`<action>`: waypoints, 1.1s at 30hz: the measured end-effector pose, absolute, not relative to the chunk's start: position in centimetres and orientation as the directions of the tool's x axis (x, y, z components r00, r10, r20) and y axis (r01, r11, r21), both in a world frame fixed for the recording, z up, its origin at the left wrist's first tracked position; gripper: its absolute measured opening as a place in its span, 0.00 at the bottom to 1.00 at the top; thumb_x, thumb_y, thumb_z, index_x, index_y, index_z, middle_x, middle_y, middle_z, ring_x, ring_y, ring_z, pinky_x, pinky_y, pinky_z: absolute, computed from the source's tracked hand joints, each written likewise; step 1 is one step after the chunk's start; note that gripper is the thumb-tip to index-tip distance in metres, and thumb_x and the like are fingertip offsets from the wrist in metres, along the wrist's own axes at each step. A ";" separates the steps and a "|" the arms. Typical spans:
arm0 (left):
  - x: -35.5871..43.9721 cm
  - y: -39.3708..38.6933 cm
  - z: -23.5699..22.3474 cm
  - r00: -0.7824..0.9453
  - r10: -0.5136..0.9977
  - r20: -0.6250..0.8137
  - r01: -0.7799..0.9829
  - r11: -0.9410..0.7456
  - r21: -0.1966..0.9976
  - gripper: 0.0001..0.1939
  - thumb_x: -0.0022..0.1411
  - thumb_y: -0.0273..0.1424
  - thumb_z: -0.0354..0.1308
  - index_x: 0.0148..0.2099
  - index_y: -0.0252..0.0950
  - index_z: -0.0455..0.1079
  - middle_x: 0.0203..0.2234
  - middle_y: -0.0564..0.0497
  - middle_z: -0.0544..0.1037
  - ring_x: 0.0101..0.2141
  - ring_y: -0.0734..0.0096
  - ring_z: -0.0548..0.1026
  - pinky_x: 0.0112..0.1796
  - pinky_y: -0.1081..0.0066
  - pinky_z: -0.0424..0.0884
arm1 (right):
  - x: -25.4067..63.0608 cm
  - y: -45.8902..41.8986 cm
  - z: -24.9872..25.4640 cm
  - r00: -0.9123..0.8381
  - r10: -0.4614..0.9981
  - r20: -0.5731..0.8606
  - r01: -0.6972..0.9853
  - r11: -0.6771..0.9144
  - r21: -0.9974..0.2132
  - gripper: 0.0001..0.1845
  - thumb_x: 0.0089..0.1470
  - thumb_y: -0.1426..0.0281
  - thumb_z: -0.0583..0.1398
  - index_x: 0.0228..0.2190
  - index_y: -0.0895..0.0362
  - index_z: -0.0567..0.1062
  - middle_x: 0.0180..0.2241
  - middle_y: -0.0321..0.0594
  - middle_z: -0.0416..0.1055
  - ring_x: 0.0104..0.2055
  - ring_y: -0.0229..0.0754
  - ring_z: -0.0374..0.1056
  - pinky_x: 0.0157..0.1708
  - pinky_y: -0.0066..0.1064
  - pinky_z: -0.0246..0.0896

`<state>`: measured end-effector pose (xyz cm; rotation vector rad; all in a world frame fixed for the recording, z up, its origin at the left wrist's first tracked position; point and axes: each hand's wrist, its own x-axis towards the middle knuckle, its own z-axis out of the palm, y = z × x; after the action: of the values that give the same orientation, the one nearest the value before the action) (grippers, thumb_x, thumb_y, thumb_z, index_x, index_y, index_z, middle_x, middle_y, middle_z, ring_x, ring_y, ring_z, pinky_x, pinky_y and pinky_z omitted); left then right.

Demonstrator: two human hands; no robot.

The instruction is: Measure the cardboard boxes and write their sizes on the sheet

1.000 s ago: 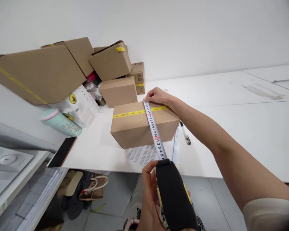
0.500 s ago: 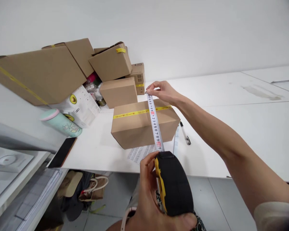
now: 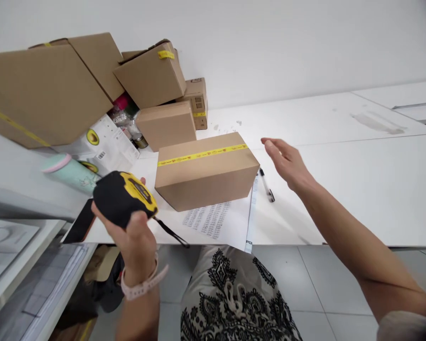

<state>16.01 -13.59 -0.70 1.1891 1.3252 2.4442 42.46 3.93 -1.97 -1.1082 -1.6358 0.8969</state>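
A black and yellow tape measure (image 3: 122, 198) sits in the grip of my left hand (image 3: 137, 237), over the table's front left part; no blade shows out of it and its black strap dangles. My right hand (image 3: 287, 161) hovers to the right of a closed cardboard box (image 3: 209, 182), apart from it, fingers stretched out and holding nothing. Yellow printed tape runs along the top of that box. Under the box lies a printed sheet (image 3: 230, 227), and a pen (image 3: 267, 185) rests just right of it.
Several cardboard boxes (image 3: 166, 125) are stacked at the back left. Beside them stand a white carton with avocado pictures (image 3: 115, 144) and a mint-green bottle (image 3: 71, 173). A dark flat object (image 3: 80, 222) lies at the table's left edge. A shelf (image 3: 21, 279) is at lower left.
The tape measure's blade has gone from across the box. My left hand has carried the tape measure left, and my right hand has let go of the blade's end and moved right.
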 end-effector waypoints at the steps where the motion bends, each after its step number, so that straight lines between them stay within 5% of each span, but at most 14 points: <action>1: 14.7 -12.8 -1.0 -0.698 0.460 0.548 0.183 -0.625 0.759 0.28 0.45 0.36 0.70 0.51 0.45 0.71 0.50 0.53 0.73 0.53 0.58 0.71 0.56 0.53 0.69 | 42.6 4.7 -2.9 -0.162 0.967 0.199 0.268 0.237 -0.934 0.30 0.58 0.44 0.54 0.48 0.52 0.76 0.56 0.47 0.71 0.60 0.56 0.64 0.58 0.54 0.59; 4: 11.9 -11.1 -1.9 -0.705 0.627 0.332 -0.072 -0.528 0.846 0.25 0.48 0.42 0.68 0.49 0.44 0.73 0.49 0.51 0.75 0.48 0.59 0.74 0.51 0.56 0.73 | 42.0 5.3 -4.2 -0.345 0.938 0.030 0.238 0.119 -0.964 0.32 0.58 0.41 0.51 0.48 0.50 0.77 0.56 0.44 0.73 0.60 0.58 0.65 0.60 0.55 0.58; 7: 10.5 -10.3 -2.3 -0.676 0.700 0.230 -0.194 -0.469 0.862 0.26 0.49 0.47 0.66 0.50 0.45 0.74 0.48 0.50 0.76 0.45 0.60 0.76 0.45 0.60 0.76 | 40.7 4.7 -3.2 -0.507 0.860 0.052 0.171 0.159 -0.972 0.29 0.59 0.44 0.54 0.51 0.48 0.76 0.56 0.42 0.72 0.59 0.57 0.66 0.59 0.54 0.60; 12: 8.6 -8.3 -1.5 -0.624 0.604 0.496 -0.038 -0.657 0.753 0.31 0.43 0.43 0.72 0.51 0.46 0.72 0.54 0.53 0.73 0.54 0.60 0.70 0.53 0.62 0.70 | 38.1 5.9 -0.9 -0.584 0.725 0.365 -0.014 0.440 -0.898 0.35 0.59 0.48 0.57 0.63 0.47 0.63 0.66 0.39 0.59 0.65 0.55 0.58 0.62 0.54 0.58; 17: 6.2 -5.8 -3.5 -0.614 0.601 0.512 0.095 -0.588 0.804 0.38 0.39 0.40 0.74 0.54 0.48 0.65 0.48 0.51 0.73 0.42 0.64 0.75 0.42 0.62 0.74 | 35.4 9.3 -4.4 -0.527 0.648 0.551 -0.046 0.625 -0.779 0.42 0.58 0.47 0.57 0.68 0.42 0.50 0.71 0.37 0.46 0.70 0.54 0.47 0.64 0.53 0.53; 23: 6.0 -5.0 -8.6 -0.636 0.680 0.365 0.114 -0.384 0.916 0.43 0.40 0.39 0.74 0.58 0.46 0.60 0.43 0.50 0.73 0.37 0.69 0.75 0.36 0.70 0.74 | 34.5 10.9 -11.8 -0.498 0.701 0.511 0.088 0.627 -0.774 0.41 0.60 0.50 0.55 0.69 0.43 0.45 0.71 0.39 0.44 0.70 0.53 0.48 0.63 0.51 0.56; 28: 6.3 -5.6 -9.4 -0.626 0.666 0.406 0.252 -0.320 0.913 0.46 0.42 0.36 0.74 0.62 0.44 0.57 0.43 0.48 0.72 0.37 0.67 0.76 0.35 0.70 0.74 | 36.4 10.3 -14.0 -0.470 0.738 0.484 0.318 0.653 -0.687 0.35 0.61 0.55 0.54 0.66 0.50 0.56 0.68 0.45 0.54 0.68 0.54 0.52 0.64 0.54 0.52; 33: 5.9 -4.3 -4.2 -0.453 0.630 0.630 0.456 -0.443 0.771 0.50 0.45 0.31 0.73 0.66 0.45 0.52 0.58 0.46 0.66 0.58 0.57 0.67 0.56 0.59 0.66 | 41.4 8.3 -13.4 -0.139 0.903 0.406 0.711 0.376 -0.594 0.23 0.62 0.60 0.52 0.54 0.54 0.69 0.54 0.51 0.71 0.57 0.57 0.62 0.52 0.51 0.61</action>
<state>5.92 -4.34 -4.18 1.5659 1.5806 2.0308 41.45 8.33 -13.36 -1.3936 -1.9077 0.3352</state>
